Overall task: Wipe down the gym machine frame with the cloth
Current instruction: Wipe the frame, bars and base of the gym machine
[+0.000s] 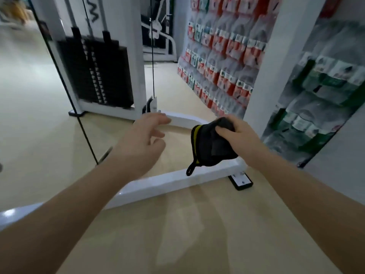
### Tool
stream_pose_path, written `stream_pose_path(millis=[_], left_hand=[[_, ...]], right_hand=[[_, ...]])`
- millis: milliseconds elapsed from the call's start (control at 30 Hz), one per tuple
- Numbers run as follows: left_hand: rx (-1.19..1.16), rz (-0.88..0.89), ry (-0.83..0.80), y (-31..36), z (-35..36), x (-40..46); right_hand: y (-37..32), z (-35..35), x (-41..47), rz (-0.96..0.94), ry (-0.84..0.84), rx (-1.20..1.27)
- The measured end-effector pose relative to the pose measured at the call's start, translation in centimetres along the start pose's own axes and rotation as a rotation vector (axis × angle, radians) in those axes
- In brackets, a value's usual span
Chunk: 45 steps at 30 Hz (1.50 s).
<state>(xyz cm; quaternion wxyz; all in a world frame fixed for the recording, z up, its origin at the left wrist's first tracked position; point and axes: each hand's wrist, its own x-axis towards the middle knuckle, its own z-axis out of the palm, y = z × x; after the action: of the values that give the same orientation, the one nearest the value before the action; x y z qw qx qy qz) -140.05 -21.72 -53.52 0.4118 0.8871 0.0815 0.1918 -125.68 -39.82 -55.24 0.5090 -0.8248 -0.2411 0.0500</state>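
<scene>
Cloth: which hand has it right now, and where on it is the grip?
The right hand grips the dark cloth by its bunched upper end; the yellow-edged end with the loop hangs free. The left hand holds nothing.

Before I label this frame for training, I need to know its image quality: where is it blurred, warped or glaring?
Head view: wide-angle bends the white frame and the edges; the bottle packs and the far left are smeared by blur; a small glare spot sits on the frame at lower left; soft shadows lie on the floor; the cloth in the right hand is fairly sharp.
</scene>
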Motion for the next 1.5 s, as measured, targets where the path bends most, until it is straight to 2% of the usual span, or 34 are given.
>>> stream_pose_path(millis=[100,233,333,433,567,700,767,900,967,1033,1100,1167,1233,1300,1367,1433,1500], left_hand=[[0.083,0.117,0.082,7.4,-1.9,4.3],[0.110,0.215,0.254,15.5,-4.9,8.9],[0.152,0.339,0.294,19.9,-6.2,11.6],[0.199,0.348,0.266,23.5,-7.8,13.6],[0.218,0.390,0.196,27.0,-9.8,15.3],[0.137,0.346,0.186,30.8,-12.2,17.8],[0.115,0.343,0.215,32.9,-13.1,19.0],[0.130,0.396,0.221,38.5,-14.9,21.4],[0.217,0.410,0.144,40.3,-15.8,21.4],[0.295,0.324,-0.027,41.6,-16.7,20.0],[0.263,0.372,-0.079,43.5,-18.2,17.9],[0.206,0.543,0.069,46.4,-19.6,16.9],[0.313,0.635,0.304,48.3,-21.3,17.6],[0.576,0.532,0.430,48.5,-23.4,19.2],[0.811,0.308,0.342,47.2,-25.2,20.4],[0.830,0.190,0.242,46.2,-25.8,20.5],[0.794,0.174,0.252,46.2,-25.7,20.5]], right_hand=[[-4.1,-5.3,2.5,-0.110,-0.058,-0.003],[-10.5,-10.6,5.6,-0.233,0.037,0.185],[-14.8,-12.6,7.2,-0.269,0.086,0.281],[-19.1,-14.7,7.7,-0.265,0.126,0.303],[-24.2,-17.6,8.5,-0.143,0.213,0.346],[-28.5,-20.4,9.1,-0.034,0.187,0.358],[-30.6,-22.4,9.6,-0.066,0.149,0.344],[-35.9,-27.1,10.4,-0.103,0.235,0.508],[-38.2,-29.2,10.2,-0.047,0.245,0.539],[-39.4,-30.7,9.0,0.000,0.238,0.410],[-41.0,-31.9,7.5,-0.025,0.242,0.326],[-43.2,-33.1,7.0,-0.122,0.341,0.297],[-46.1,-34.2,7.9,-0.261,0.496,0.176],[-48.7,-34.4,9.1,-0.388,0.602,0.026],[-49.7,-33.7,10.7,-0.476,0.631,-0.144],[-49.8,-32.4,11.9,-0.490,0.555,-0.391],[-49.9,-30.5,12.3,-0.514,0.436,-0.597]])
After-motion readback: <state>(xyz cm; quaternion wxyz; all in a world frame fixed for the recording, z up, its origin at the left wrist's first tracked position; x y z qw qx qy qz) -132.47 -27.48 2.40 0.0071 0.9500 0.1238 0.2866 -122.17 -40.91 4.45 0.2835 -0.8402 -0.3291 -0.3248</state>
